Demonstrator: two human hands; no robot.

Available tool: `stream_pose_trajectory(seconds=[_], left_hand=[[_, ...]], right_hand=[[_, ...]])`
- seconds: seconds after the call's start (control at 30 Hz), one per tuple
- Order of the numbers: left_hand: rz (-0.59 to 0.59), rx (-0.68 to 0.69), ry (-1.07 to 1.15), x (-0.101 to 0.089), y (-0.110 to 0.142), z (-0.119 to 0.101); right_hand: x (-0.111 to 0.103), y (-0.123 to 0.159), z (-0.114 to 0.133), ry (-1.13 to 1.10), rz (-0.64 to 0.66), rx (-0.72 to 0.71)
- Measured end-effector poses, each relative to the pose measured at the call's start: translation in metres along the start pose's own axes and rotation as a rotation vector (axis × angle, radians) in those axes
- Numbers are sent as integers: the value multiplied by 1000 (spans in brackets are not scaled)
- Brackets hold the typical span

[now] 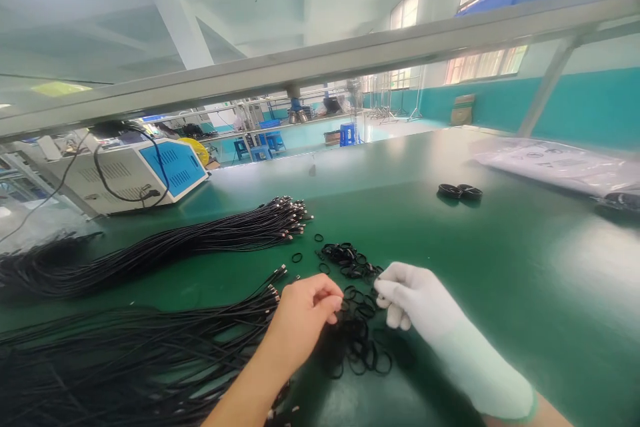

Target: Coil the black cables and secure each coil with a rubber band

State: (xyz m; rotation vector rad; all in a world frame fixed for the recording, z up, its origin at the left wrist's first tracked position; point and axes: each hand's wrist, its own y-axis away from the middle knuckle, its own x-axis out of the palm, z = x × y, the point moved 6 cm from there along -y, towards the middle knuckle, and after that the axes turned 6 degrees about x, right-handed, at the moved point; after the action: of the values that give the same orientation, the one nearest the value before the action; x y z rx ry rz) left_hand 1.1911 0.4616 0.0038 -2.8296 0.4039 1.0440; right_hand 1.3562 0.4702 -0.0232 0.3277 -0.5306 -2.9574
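Observation:
Small black bands [373,357], loop-shaped and rubber-like, lie in a loose pile on the green tabletop between and below my hands. My bare left hand [305,310] is at the left of the pile, thumb and fingers pinched together; whatever is between the fingertips is too small to make out. My right hand [407,293], in a white glove, is pinched at the pile's right edge, with a dark bit at its fingertips that I cannot identify. Left of the bands lies a bundle of black cables [200,240] with metal-tipped connectors. More black cables [165,347] spread nearer me, partly behind my left forearm.
Two coiled black cables [460,192] sit farther back on the right. A clear plastic bag [550,160] lies at the right rear. A white-and-blue machine [135,170] stands at the left rear. A metal rail [320,63] crosses above the table [500,267].

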Motion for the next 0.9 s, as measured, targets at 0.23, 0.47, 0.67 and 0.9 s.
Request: stream_pose_trajectory(seconds=[0.23, 0.47, 0.67, 0.9], left_hand=[[-37, 109, -653, 3, -42, -4], [-44, 146, -595, 20, -78, 1], [84, 92, -436, -2, -70, 12], [12, -39, -562, 2, -71, 19]], right_hand=[[-7, -2, 0, 645, -114, -103], [-13, -3, 4, 620, -214, -92], [-19, -2, 6, 544, -292, -97], [-13, 0, 7, 501, -297, -126]])
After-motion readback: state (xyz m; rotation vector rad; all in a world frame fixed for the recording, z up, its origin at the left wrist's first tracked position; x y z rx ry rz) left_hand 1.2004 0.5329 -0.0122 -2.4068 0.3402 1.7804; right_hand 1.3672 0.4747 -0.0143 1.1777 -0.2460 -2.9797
